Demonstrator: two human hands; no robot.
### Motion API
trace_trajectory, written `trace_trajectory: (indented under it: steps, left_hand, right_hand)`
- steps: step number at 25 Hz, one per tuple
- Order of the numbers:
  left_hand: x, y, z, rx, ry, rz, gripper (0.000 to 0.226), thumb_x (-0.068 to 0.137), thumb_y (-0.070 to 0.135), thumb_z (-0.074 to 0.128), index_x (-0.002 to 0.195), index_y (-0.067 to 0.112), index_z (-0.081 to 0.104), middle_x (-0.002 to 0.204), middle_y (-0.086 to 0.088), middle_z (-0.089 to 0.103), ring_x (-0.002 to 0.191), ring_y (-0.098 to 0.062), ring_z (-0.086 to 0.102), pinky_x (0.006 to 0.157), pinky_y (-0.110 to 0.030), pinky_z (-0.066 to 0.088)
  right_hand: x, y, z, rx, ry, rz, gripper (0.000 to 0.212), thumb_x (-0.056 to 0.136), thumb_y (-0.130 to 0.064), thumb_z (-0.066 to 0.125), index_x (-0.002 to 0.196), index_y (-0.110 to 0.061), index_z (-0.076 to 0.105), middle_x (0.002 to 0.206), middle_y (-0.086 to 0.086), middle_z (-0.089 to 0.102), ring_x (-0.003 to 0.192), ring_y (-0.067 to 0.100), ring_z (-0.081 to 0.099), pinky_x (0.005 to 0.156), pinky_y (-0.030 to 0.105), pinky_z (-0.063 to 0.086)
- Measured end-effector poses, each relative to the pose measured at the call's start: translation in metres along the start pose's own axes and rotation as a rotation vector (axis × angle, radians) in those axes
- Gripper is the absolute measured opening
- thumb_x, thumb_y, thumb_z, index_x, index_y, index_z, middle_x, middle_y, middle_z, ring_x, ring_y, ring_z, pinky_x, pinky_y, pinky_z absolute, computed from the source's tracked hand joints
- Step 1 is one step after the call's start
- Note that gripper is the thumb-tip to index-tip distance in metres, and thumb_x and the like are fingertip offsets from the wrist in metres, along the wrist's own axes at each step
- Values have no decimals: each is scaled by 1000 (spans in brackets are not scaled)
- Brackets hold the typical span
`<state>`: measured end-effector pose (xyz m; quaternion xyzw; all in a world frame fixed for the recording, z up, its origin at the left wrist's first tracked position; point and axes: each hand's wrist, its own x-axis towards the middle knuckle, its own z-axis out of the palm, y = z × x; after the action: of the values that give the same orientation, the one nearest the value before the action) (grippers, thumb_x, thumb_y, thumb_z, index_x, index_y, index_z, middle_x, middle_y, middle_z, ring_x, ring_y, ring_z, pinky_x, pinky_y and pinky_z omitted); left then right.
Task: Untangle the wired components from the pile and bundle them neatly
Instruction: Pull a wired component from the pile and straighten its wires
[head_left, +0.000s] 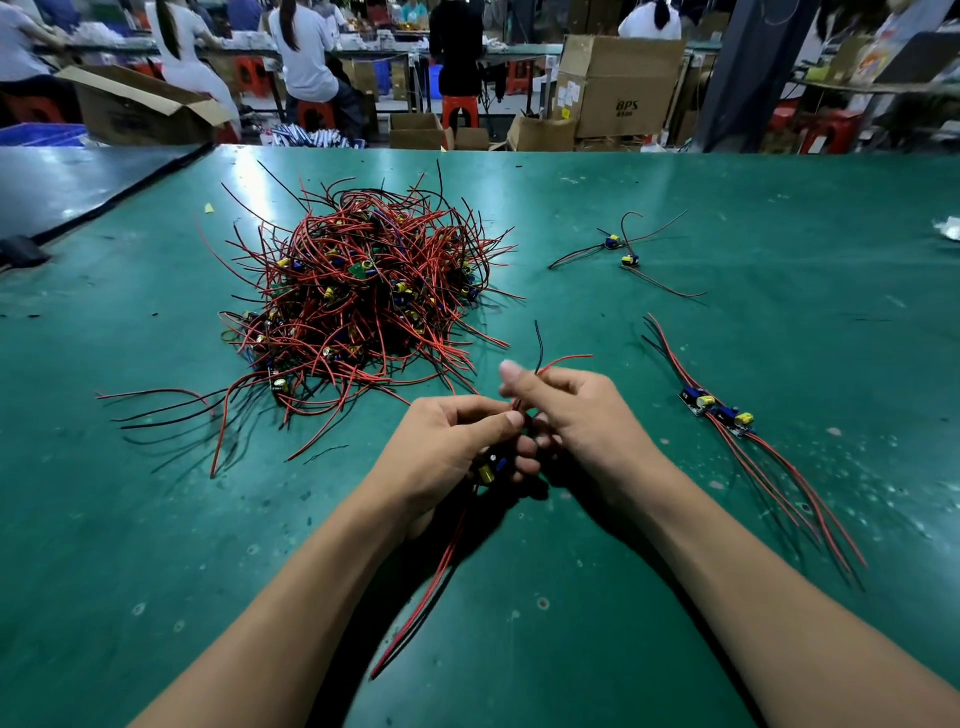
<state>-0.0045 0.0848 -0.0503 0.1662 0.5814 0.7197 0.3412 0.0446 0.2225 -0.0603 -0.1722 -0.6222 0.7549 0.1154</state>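
Observation:
A tangled pile of wired components (363, 291), red and black leads with small boards and yellow capacitors, lies on the green table (623, 597) ahead and to the left. My left hand (447, 447) grips one wired component (488, 470) by its small board; its leads trail down toward me. My right hand (576, 410) pinches that component's upper red and black leads, whose ends stick up past the thumb. To the right, a straightened bundle of components (719, 410) lies flat on the table.
Two loose components (621, 252) with splayed wires sit at the far right of the pile. A darker table (78, 182) adjoins at the left. Beyond the far edge are cardboard boxes (618, 88), red stools and seated people.

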Motion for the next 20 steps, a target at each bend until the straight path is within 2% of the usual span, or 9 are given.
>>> trace_trajectory:
  steps: [2,4,6,8,10,13,18,20]
  left_hand:
    - [0,-1,0,23,-3,13,12,92,1,57,91,-6,67,73,-20,69,57,-23,63,58,-28,56]
    - [0,0,-1,25,-14,12,13,93,1,56,91,-6,67,77,-21,69,58,-22,63,58,-28,56]
    - [0,1,-2,8,-37,3,15,93,1,55,89,-6,67,80,-22,69,58,-23,64,58,-28,57]
    - [1,3,-4,-31,-59,-25,17,93,2,55,86,-5,68,78,-21,69,59,-24,65,59,-28,57]
    - [0,5,-7,-62,-83,-55,17,92,4,56,84,-3,69,74,-19,68,59,-24,66,60,-28,57]
    - [-1,7,-9,-70,-130,-86,17,85,10,61,82,3,75,74,-16,67,60,-24,67,59,-28,57]
    - [-1,7,-10,-110,-170,-109,17,85,10,60,86,0,73,73,-17,66,60,-25,65,60,-27,56]
    - [-1,7,-9,-93,-159,-100,19,89,8,58,82,2,74,72,-18,66,60,-26,65,58,-27,56]
  right_hand:
    - [-4,2,6,5,-45,0,32,92,-34,70,83,-4,66,49,9,45,39,16,39,44,26,40]
    - [-3,-2,9,-11,-9,22,28,99,-30,62,81,-9,70,49,7,47,41,16,39,51,30,43]
    - [-3,-6,9,34,-7,90,31,101,-31,56,83,-14,74,50,9,48,43,17,38,55,31,42]
    - [-2,-9,7,37,-29,105,31,103,-31,52,89,-15,75,55,2,56,44,16,37,56,29,34]
    - [-2,-10,6,60,-35,85,33,103,-33,51,91,-17,77,71,-7,68,47,10,36,57,29,30]
    - [0,-11,5,126,-12,76,34,102,-35,50,94,-17,78,90,-7,73,49,7,37,56,26,32]
    - [1,-11,6,206,-20,111,41,105,-35,42,94,-15,76,88,-5,74,48,5,40,56,24,30]
    - [0,-11,5,189,-45,118,43,105,-38,40,95,-16,76,88,-6,73,49,6,38,57,25,26]
